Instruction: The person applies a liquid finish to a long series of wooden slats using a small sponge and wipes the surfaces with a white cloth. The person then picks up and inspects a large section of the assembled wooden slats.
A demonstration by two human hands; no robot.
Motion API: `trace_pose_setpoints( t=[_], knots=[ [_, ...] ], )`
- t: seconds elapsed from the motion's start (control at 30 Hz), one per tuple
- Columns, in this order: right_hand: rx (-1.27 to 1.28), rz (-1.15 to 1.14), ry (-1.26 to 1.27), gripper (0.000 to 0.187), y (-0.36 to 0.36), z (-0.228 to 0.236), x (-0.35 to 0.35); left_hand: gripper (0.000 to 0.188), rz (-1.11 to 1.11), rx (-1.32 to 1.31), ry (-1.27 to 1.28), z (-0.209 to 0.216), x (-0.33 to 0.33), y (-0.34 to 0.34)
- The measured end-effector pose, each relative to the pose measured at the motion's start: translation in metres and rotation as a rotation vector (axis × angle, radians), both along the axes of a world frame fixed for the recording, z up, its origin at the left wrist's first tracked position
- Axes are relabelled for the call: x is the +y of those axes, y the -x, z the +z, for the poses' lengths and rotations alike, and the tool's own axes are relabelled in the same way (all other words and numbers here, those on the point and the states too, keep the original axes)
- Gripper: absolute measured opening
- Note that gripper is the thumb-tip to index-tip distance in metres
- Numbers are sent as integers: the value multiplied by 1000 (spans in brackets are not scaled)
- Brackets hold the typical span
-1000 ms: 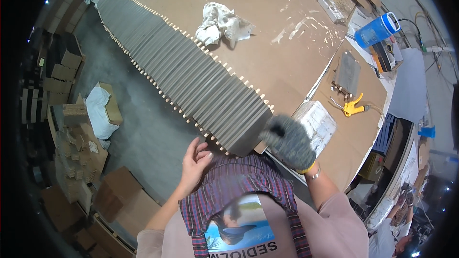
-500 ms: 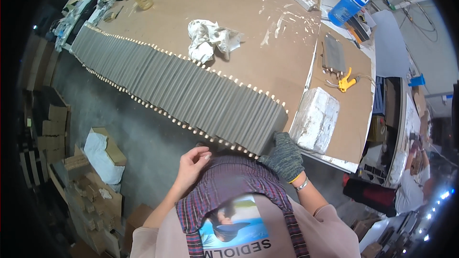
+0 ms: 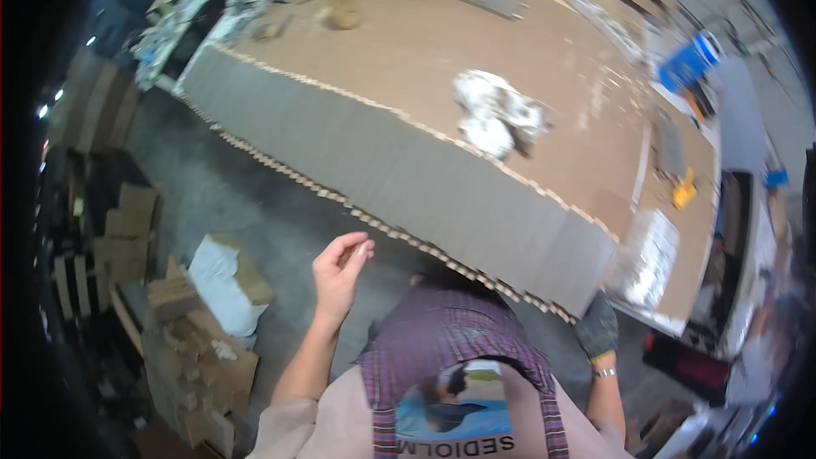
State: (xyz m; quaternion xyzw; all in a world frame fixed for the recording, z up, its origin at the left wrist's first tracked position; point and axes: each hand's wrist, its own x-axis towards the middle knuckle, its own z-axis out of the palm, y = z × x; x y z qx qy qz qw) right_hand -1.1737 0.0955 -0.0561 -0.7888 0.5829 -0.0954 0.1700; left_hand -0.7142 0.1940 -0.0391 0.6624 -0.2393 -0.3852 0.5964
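A long row of thin grey panels (image 3: 391, 174), with pale pegs sticking out of their ends, stands packed along the near edge of the brown-covered table (image 3: 408, 51). My left hand (image 3: 342, 272) is bare and hovers just in front of the row's near side. Its fingers are curled and the thumb meets the fingertips; whatever may be between them is too small to make out. At the row's right end, my right hand (image 3: 598, 329) wears a dark knitted glove. It rests against the last panel with its fingers stretched along it, partly blurred.
A crumpled white cloth (image 3: 495, 115) lies behind the row. Right of it are a white-wrapped block (image 3: 648, 259), a yellow air gun (image 3: 683, 190) and a blue bottle (image 3: 688, 61). Cardboard and a white bag (image 3: 225, 285) sit on the floor at left. Another person works far right.
The whole view has shifted, so the table appears farther right. My hands are wider apart, the left one farther along the row. My right hand stays at the row's end.
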Motion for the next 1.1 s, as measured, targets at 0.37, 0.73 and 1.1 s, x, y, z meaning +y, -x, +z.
trace_pose_setpoints(
  t=[0.37, 0.73, 1.1],
  knots=[
    [123, -11, -286, 54, 16, -10, -5, 22, -24, -599, -50, 48, -113, -302],
    [226, -657, -268, 42, -1, -5, 37, 59, -509, -1581, -564, -23, -380, -560],
    [371, -944, -437, 59, -99, 41, 38, 36, -811, -1741, -505, -97, -431, -655]
  ],
)
